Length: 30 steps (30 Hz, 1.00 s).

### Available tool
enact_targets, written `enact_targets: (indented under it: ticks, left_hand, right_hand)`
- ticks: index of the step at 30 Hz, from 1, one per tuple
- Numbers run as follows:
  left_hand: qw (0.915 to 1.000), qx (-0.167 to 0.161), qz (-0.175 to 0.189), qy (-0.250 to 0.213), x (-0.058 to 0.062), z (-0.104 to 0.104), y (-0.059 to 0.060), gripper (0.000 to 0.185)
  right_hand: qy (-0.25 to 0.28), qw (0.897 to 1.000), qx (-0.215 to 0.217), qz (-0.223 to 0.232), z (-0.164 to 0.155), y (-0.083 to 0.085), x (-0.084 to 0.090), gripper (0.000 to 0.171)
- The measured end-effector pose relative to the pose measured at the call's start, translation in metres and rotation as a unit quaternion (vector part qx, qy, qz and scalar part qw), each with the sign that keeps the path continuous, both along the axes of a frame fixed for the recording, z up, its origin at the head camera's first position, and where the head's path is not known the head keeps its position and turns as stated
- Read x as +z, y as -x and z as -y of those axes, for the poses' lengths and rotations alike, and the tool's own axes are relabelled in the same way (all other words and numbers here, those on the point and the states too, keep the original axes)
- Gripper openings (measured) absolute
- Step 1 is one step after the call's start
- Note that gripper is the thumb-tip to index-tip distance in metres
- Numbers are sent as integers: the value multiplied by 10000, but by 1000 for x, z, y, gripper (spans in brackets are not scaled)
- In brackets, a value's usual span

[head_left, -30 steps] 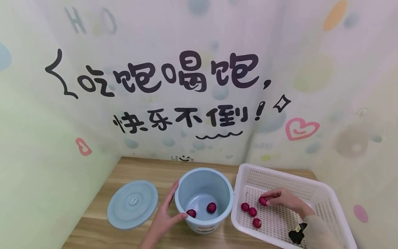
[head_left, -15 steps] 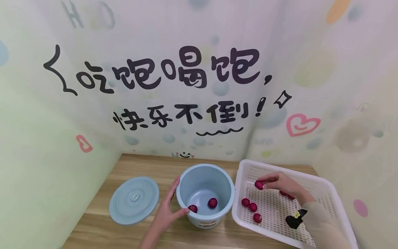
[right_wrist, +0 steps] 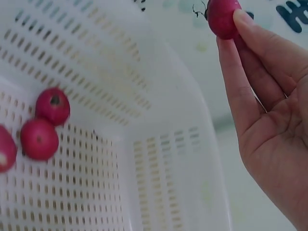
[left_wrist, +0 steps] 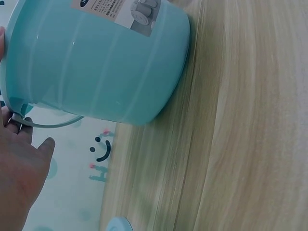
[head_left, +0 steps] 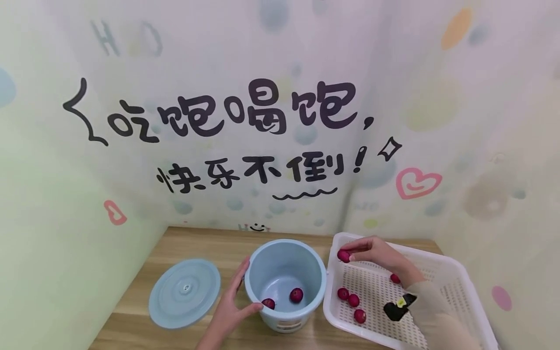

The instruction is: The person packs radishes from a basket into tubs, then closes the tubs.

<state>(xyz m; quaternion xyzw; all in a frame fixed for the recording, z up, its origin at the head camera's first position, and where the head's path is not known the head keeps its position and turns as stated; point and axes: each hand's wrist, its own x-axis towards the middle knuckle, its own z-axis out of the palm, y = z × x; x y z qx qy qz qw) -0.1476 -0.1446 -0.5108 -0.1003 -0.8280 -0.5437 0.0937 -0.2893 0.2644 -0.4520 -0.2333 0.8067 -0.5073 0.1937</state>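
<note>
My right hand (head_left: 380,255) pinches a small red radish (head_left: 343,255) between thumb and fingertips, over the left part of a white perforated basket (head_left: 378,299). In the right wrist view thin roots trail from the held radish (right_wrist: 223,18). Beside the basket stands a light blue bucket (head_left: 286,266), upright, with two radishes (head_left: 296,294) on its bottom. My left hand (head_left: 231,307) grips the bucket's left side, thumb at the rim and fingers along the outside. From the left wrist, its fingers show near the bucket's handle (left_wrist: 55,126).
The round blue lid (head_left: 185,291) lies on the wooden table (head_left: 131,316) to the left. Several more radishes (head_left: 353,300) lie in the basket, one (head_left: 395,278) partly behind the right arm. A printed wall curtain (head_left: 210,58) closes off the back.
My right hand has lifted the radish from the basket's bottom and carried it left, to near the basket's left rim. The left hand stays on the bucket.
</note>
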Motion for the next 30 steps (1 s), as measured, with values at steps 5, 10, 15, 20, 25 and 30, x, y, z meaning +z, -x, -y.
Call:
enact_targets:
  ticks: [5, 10, 15, 20, 25, 30]
  left_hand:
    - [9997, -14, 220, 58, -5, -3, -2, 101]
    - [9985, -117, 529, -92, -7, -8, -5, 99]
    - [9989, -8, 439, -190, -4, -5, -1, 99]
    - [9974, 43, 650, -294, -6, -3, -4, 99]
    - [9961, 112, 836, -257, -8, -5, -9, 96]
    - [9972, 226, 605, -381, -3, 0, -6, 97]
  right_hand:
    - [313, 9993, 112, 199, 19, -11, 4, 39]
    - [481, 9980, 345, 207, 33, -19, 3, 36]
    - [652, 9968, 464, -25, 58, -14, 5, 35]
    - [667, 9957, 636, 44, 76, -17, 0, 36]
    - [665, 9960, 592, -26, 80, -20, -2, 35]
    - [677, 9959, 527, -281, 91, -12, 5, 35]
